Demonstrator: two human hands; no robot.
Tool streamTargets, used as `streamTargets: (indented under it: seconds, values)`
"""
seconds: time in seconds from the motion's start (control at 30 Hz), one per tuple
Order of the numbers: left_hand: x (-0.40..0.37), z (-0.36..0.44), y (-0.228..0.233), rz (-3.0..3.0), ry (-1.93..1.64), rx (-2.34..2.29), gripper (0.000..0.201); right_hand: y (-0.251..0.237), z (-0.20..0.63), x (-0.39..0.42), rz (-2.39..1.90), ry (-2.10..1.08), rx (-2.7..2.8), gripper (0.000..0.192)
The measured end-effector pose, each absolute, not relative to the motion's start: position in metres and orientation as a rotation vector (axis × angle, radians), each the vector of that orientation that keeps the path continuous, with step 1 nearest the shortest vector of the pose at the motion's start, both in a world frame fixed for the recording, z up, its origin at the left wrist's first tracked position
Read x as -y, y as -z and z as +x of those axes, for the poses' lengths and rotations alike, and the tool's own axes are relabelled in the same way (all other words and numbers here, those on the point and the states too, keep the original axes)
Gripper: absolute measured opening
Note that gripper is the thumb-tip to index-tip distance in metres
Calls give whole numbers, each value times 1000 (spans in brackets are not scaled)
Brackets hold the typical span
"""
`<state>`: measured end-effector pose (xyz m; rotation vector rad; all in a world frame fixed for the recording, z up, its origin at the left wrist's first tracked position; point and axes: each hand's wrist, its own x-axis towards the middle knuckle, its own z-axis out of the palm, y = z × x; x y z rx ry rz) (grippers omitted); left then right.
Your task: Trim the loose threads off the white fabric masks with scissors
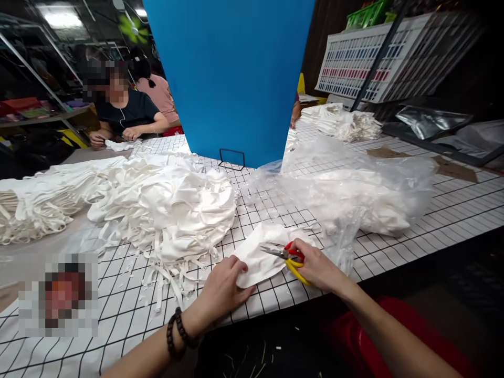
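Observation:
My left hand [222, 290] presses down on a white fabric piece [263, 255] lying flat at the near edge of the grid-patterned table [394, 252]. My right hand [316, 266] grips small snips [284, 255] with red and yellow handles; their metal blades point left over the fabric piece. A beaded bracelet sits on my left wrist.
A big pile of white fabric pieces with loose strips [165, 207] lies to the left. A clear plastic bag of white pieces [354, 194] lies to the right. A blue divider board [232, 79] stands behind. Two people sit at the far left; a co-worker's hand [293, 113] shows past the board.

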<state>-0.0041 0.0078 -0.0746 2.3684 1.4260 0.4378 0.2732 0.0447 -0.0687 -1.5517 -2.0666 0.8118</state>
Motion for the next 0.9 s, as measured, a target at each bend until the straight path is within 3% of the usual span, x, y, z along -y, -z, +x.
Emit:
streamTargets:
  seconds: [0.13, 0.3, 0.57, 0.77, 0.9]
  values:
    - [-18, -5, 88, 2409, -466, -1518, 9, 86, 271, -47, -1583, -625, 1989, 13]
    - [-18, -19, 73, 2143, -537, -1475, 24, 57, 282, -56, -1602, -630, 1763, 20]
    - [-4, 28, 44, 1084, -873, -939, 34, -25, 239, -117, -1247, 95, 1748, 13]
    - [5, 40, 73, 310, -1220, -977, 26, -5, 190, -147, -1289, -450, 2195, 26]
    - [21, 17, 78, 254, -1162, -1063, 22, 27, 202, -108, -1338, -734, 2178, 15]
